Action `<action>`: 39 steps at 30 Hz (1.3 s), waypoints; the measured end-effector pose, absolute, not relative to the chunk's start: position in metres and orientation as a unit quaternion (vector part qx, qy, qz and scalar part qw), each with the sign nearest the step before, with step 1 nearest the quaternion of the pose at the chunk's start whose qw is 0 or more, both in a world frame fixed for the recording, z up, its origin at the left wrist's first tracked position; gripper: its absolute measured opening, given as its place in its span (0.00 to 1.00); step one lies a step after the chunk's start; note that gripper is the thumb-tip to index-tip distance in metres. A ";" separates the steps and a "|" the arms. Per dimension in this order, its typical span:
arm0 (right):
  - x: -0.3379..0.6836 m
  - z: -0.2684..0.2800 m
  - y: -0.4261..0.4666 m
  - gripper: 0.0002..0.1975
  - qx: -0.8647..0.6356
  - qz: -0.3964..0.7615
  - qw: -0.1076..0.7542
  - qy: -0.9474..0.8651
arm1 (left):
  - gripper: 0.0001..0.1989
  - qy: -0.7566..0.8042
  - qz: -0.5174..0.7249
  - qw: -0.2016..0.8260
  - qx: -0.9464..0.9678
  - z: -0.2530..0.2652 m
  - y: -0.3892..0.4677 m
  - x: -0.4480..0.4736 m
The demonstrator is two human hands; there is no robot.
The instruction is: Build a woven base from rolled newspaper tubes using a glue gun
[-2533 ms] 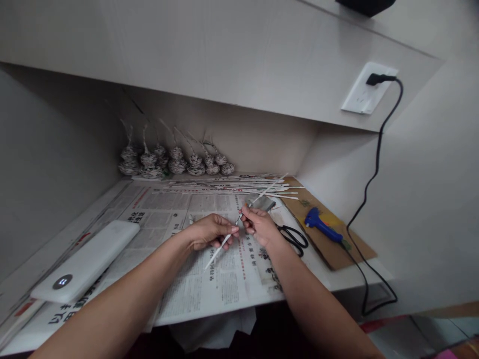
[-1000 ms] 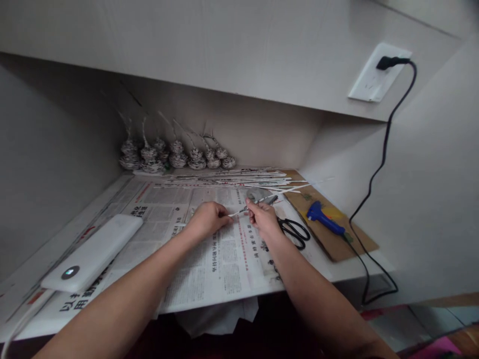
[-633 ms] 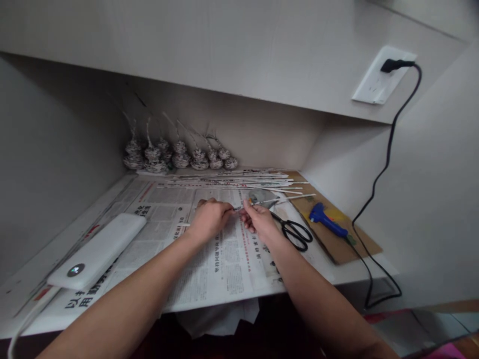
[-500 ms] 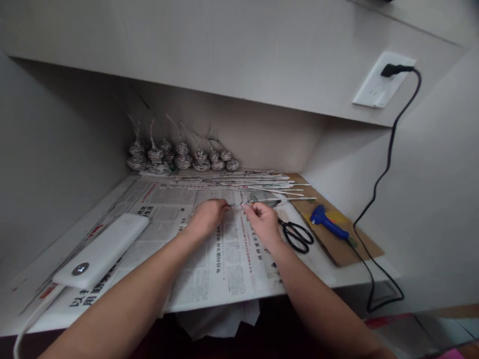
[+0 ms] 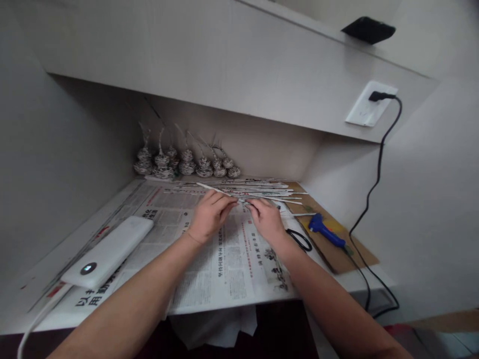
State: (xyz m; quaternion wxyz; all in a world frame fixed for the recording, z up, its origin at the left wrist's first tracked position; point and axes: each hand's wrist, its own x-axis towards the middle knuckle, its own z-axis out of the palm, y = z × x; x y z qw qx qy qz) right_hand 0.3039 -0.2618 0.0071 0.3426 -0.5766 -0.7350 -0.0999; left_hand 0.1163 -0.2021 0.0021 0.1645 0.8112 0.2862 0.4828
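With left hand (image 5: 211,215) and right hand (image 5: 266,219) close together, each grip clamped on the thin strip (image 5: 243,201) above the newspaper (image 5: 232,269), we do well to pinch lightly and evenly so that it neither creases nor slips.

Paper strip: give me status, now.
Left hand and right hand close together, both pinching the paper strip. Detail between them too small to tell. Blue glue gun near strip's right end; contact unclear.
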 end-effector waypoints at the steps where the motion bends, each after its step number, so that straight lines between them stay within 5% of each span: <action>1: 0.301 0.011 -0.261 0.13 -0.564 -0.106 0.357 -0.737 | 0.10 0.287 0.472 0.232 0.801 0.000 -0.202 0.118; 4: 0.290 0.021 -0.256 0.13 -0.527 -0.119 0.371 -0.755 | 0.15 0.320 0.480 0.470 0.667 -0.005 -0.196 0.125; 7: 0.279 0.029 -0.246 0.13 -0.502 -0.123 0.352 -0.780 | 0.19 0.276 0.553 0.583 0.527 -0.005 -0.189 0.127; 15: 0.259 0.056 -0.223 0.14 -0.481 -0.154 0.282 -0.816 | 0.18 0.231 0.608 0.613 0.450 0.009 -0.181 0.115; 21: 0.245 0.072 -0.236 0.09 -0.550 -0.062 0.271 -0.788 | 0.18 0.259 0.581 0.627 0.449 0.009 -0.177 0.113; 24: 0.248 0.075 -0.240 0.09 -0.562 0.076 0.316 -0.761 | 0.19 0.259 0.553 0.653 0.447 0.011 -0.180 0.114; 29: 0.263 0.069 -0.245 0.13 -0.532 0.551 0.343 -0.544 | 0.18 0.232 0.506 0.706 0.438 0.012 -0.185 0.114; 31: 0.267 0.064 -0.250 0.15 -0.490 0.634 0.338 -0.494 | 0.17 0.225 0.485 0.719 0.444 0.011 -0.186 0.114; 34: 0.269 0.054 -0.258 0.16 -0.525 0.571 0.356 -0.521 | 0.16 0.227 0.464 0.725 0.455 0.009 -0.187 0.115; 39: 0.271 0.042 -0.273 0.10 -0.582 0.184 0.375 -0.698 | 0.17 0.245 0.458 0.712 0.473 0.008 -0.187 0.116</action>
